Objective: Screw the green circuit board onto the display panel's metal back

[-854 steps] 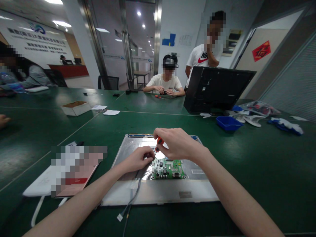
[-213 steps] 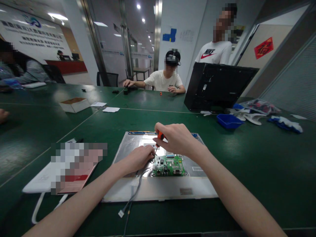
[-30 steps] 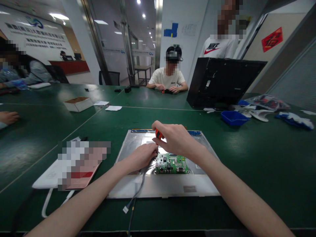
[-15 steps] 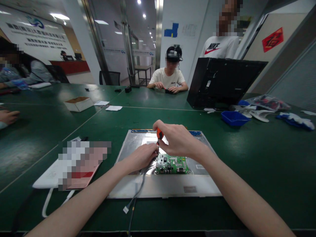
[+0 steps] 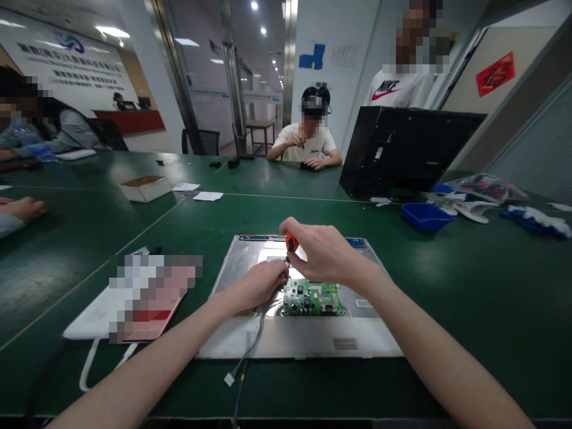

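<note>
A silver display panel [image 5: 304,336] lies flat on the green table, with a green circuit board [image 5: 315,297] on it. My right hand [image 5: 322,253] is closed on the orange handle of a screwdriver [image 5: 292,242], which points down at the board's upper left corner. Beside the screwdriver's tip, my left hand [image 5: 263,283] has its fingers pinched together; what they hold, if anything, is hidden. Grey cables [image 5: 257,339] run from under my left hand over the panel's front edge, ending in a white connector [image 5: 229,379].
A white device [image 5: 89,313] and a pink item [image 5: 156,310] lie at left. Farther back are an open box [image 5: 145,188], a black monitor casing [image 5: 406,149] and a blue tray [image 5: 426,216]. Other people are around the table [image 5: 469,298].
Both my hands keep nearly the same pose on the panel. Across the table, a person's hand has risen from the small black object. Another person's hand at left reaches slightly farther in.
</note>
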{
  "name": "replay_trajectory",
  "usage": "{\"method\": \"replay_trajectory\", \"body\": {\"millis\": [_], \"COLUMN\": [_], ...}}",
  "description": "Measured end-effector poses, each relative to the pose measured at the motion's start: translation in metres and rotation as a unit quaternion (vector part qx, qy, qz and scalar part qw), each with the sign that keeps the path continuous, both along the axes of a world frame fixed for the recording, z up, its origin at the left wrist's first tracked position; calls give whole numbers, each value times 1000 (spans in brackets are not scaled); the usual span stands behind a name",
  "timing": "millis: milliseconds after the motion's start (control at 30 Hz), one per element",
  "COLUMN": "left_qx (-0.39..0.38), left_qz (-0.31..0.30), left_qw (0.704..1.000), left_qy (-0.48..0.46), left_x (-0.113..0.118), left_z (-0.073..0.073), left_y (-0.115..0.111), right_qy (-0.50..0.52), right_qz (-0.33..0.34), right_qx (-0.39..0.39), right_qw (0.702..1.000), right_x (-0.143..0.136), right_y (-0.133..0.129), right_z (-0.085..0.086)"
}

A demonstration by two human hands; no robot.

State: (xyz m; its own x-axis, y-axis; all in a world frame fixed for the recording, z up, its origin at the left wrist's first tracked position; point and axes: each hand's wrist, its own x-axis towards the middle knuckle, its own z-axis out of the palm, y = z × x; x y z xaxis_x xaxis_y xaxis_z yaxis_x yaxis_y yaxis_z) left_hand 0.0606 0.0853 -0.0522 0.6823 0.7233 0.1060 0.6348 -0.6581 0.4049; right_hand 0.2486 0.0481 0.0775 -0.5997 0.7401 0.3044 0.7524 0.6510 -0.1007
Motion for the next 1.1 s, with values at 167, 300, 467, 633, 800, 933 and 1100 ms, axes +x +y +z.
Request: {"method": "replay_trajectory", "body": {"millis": [167,300,467,633,800,933,1100], "left_qx": [-5,-9,-10,2,1,0,7], "left_qz": [6,-1,-5,6,5,-1,1], "left_qw": [1000,1000,1000,1000,1000,1000,1000], "left_qy": [0,-3,-7,13,10,-6,-6], "left_x": [1,1,1,1,1,1,-1], "left_z": [2,4,5,5,5,4,1], "left_y": [-1,-1,-1,-1,-1,-1,-1], "right_qy": [-2,-13,-17,-20,-13,0,2], "right_qz": [-5,-16,-23,-33,-24,-2,-2], "right_qx": [5,6,23,24,14,-5,-7], "right_qw": [1000,1000,999,999,1000,1000,1000], "right_x": [-1,-2,-2,-3,-2,0,1], "right_y": [1,2,4,6,5,3,2], "right_z": [-2,-2,-4,-6,-5,-2,0]}}
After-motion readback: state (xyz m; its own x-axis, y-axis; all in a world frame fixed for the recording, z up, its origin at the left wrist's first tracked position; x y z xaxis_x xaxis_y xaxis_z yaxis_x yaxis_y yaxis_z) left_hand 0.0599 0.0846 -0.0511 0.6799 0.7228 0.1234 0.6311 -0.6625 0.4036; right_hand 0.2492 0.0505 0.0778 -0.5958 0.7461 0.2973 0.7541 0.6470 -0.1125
